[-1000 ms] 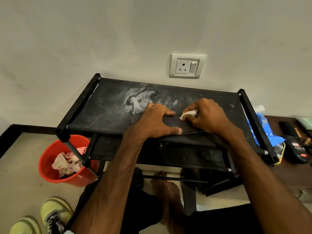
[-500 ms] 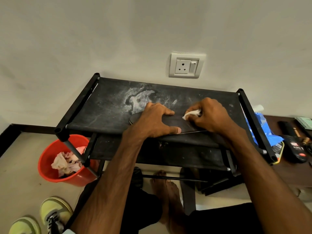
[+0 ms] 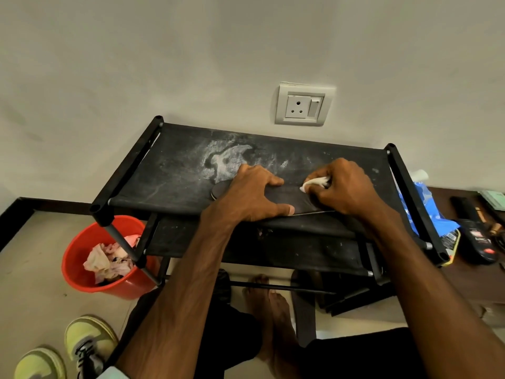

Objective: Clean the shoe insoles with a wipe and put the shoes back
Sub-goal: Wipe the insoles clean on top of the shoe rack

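Note:
A dark insole [image 3: 291,196] lies flat on the top shelf of a black fabric shoe rack [image 3: 169,170]. My left hand [image 3: 254,196] presses down on its left half, fingers spread, with the rounded end sticking out past my knuckles. My right hand [image 3: 345,188] is closed on a crumpled white wipe [image 3: 314,183], which touches the insole's right part. A pair of yellow-green sneakers [image 3: 87,343] stands on the floor at the lower left.
A red bucket [image 3: 82,258] with crumpled used wipes sits on the floor left of the rack. A blue wipe packet [image 3: 422,203] and small dark items lie on a brown surface at the right. A wall socket [image 3: 303,105] is behind the rack. My bare feet [image 3: 270,305] are below the rack.
My right hand with the wipe has slid a little to the right along the insole. My left hand has stayed where it was.

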### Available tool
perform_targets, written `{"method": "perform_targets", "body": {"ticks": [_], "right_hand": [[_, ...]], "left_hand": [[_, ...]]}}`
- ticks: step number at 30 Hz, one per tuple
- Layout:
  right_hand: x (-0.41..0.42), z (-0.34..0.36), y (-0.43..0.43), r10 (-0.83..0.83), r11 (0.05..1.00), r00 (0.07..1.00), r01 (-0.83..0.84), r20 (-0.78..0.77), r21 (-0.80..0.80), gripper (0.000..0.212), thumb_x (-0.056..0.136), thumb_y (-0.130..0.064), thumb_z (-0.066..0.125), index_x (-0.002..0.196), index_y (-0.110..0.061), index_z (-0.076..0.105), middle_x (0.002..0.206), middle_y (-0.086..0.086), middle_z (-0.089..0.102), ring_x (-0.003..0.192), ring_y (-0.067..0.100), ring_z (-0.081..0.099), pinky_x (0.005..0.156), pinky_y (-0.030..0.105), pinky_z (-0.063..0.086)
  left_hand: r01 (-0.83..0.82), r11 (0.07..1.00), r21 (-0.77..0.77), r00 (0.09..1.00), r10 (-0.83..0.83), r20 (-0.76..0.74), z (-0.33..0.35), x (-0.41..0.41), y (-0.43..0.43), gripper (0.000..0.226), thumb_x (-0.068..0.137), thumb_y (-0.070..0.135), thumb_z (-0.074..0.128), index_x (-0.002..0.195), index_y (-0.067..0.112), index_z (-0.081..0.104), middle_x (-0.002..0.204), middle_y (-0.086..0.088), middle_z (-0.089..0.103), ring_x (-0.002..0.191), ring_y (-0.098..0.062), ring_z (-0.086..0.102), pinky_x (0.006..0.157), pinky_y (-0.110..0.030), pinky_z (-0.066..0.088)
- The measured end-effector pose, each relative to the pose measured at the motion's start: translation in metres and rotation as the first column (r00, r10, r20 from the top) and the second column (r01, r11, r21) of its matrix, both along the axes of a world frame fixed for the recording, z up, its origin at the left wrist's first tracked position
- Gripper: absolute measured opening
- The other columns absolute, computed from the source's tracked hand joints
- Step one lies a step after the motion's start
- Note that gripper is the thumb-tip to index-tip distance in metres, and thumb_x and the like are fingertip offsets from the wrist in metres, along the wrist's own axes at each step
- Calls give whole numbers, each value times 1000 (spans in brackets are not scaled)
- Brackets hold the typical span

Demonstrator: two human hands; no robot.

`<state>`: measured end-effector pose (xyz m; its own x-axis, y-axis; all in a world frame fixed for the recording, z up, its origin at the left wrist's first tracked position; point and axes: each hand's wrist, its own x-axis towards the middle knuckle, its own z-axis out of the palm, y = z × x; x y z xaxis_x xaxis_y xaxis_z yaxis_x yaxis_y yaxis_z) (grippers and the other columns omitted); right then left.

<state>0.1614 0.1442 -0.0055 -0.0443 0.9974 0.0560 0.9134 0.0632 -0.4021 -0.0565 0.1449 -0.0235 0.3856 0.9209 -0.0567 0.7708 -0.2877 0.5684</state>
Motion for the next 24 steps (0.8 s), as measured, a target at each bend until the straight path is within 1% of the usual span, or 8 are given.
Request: {"method": "perform_targets", "body": {"ticks": [7,10,12,14,17,19,20,24], "right_hand": [[-33,-1,-4,187,982,982,-186,23,-37,22,81,-27,78,100,-39,81,92,-6,78,82,18,71,77,44,61],[-21,0,3,87,996,995,-85,50,-33,17,83,-31,75,95,-42,80,88,-8,77,82,17,69,75,39,59],[-11,0,5,-11,1000,998,11,59,13,16,83,-31,73,96,-38,81,88,-5,77,84,20,70,74,33,54],[-13,-1,6,-35,999,997,32,64,40,17,84,-27,73,97,-34,82,89,-4,78,84,20,70,73,32,52],[-34,-2,3,82,996,995,-83,59,15,18,86,-24,75,101,-32,82,92,-3,78,83,19,70,77,41,60],[-43,-2,2,161,987,987,-161,27,-5,20,85,-22,77,102,-31,82,93,-2,78,82,18,70,77,44,61],[-43,-2,3,167,986,986,-167,23,-9,21,85,-22,77,102,-32,82,93,-3,78,83,19,70,77,44,61],[-22,1,6,65,998,998,-65,25,-18,16,84,-30,74,95,-39,81,85,-4,77,83,21,70,74,41,59]], "left_hand": [[32,999,8,999,-32,-14,0,-2,1,72,75,61,77,137,30,59,132,1,55,127,-22,34,103,-36,33],[8,1000,-5,1000,-8,-4,0,0,0,77,75,61,78,141,29,56,138,4,51,132,-20,31,111,-38,31],[0,1000,-7,1000,0,-2,-1,2,-1,77,75,61,78,141,29,56,140,5,50,135,-20,29,114,-39,29],[-3,1000,-4,1000,3,-6,0,1,0,77,74,61,78,141,29,56,140,5,50,135,-20,29,115,-39,29],[17,1000,0,1000,-17,2,1,-2,1,68,75,59,78,134,29,62,131,3,56,126,-19,34,105,-34,31],[46,999,14,999,-47,23,2,-3,1,57,75,57,79,124,28,68,121,0,60,113,-16,36,94,-31,27],[47,999,12,998,-47,34,2,-3,1,56,75,57,79,123,29,68,121,0,60,112,-15,36,94,-31,26],[6,1000,-14,1000,-6,20,1,0,-1,73,75,60,79,139,32,57,136,5,51,132,-19,31,112,-37,30]]}}
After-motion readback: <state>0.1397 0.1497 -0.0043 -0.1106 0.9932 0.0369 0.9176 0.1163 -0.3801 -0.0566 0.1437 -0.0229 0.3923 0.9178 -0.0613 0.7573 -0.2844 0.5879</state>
